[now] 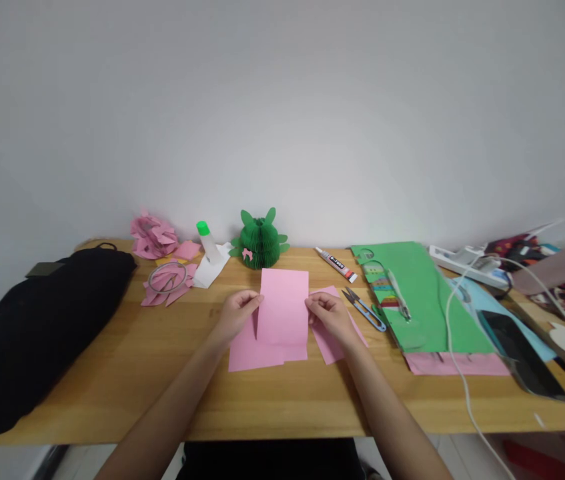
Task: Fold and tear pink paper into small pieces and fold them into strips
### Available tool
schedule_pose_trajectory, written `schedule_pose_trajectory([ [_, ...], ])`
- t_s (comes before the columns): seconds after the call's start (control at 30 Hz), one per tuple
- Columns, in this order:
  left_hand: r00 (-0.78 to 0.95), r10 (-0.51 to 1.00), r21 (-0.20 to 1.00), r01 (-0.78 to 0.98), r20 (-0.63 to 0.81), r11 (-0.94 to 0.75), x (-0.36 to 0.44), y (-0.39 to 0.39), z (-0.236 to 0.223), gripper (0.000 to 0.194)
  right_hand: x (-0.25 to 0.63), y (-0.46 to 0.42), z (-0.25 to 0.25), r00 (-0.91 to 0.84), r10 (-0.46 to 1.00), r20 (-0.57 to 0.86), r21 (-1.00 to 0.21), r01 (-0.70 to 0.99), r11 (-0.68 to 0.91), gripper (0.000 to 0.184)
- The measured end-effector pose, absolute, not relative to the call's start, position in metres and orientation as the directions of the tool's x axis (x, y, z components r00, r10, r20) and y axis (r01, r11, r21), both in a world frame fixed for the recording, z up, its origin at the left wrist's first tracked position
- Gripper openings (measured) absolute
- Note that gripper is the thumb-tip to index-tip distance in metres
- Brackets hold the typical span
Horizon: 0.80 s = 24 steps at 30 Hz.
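Note:
A rectangular sheet of pink paper (283, 307) is held up between both hands above the table. My left hand (239, 313) pinches its left edge, and my right hand (329, 313) pinches the right edge. Beneath it lie more pink sheets (255, 357), partly hidden by the raised one. Another pink piece (329, 347) lies under my right hand. Just behind the held sheet stands a green honeycomb-paper figure (261, 243) with leaf-shaped ears and a small pink bow. Small blue-handled thread snips (365, 310) rest to the right of my right hand.
A glue tube (336, 264) lies behind the snips. Green sheets (412, 287) with a craft knife (399, 295), a phone (522, 353) and a white cable (449, 333) occupy the right. Leftward are a glue stick (209, 241), crumpled pink paper (153, 235) and black fabric (47, 327).

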<state>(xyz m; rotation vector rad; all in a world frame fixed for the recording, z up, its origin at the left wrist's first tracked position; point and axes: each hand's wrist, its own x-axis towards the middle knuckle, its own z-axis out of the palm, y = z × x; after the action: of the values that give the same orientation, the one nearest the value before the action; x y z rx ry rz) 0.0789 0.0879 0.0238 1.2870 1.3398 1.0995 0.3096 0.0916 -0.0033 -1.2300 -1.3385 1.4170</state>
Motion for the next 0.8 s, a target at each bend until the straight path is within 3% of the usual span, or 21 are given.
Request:
schedule_pose_trajectory([
  [0.8, 0.013, 0.998, 0.988, 0.149, -0.054, 0.051, 0.0799, 0.0874, 0.0236, 0.028, 0.3078, 0.0905, 0.0013, -0.172, 0.981, -0.092, -0.995, 0.063, -0.083, 0.02],
])
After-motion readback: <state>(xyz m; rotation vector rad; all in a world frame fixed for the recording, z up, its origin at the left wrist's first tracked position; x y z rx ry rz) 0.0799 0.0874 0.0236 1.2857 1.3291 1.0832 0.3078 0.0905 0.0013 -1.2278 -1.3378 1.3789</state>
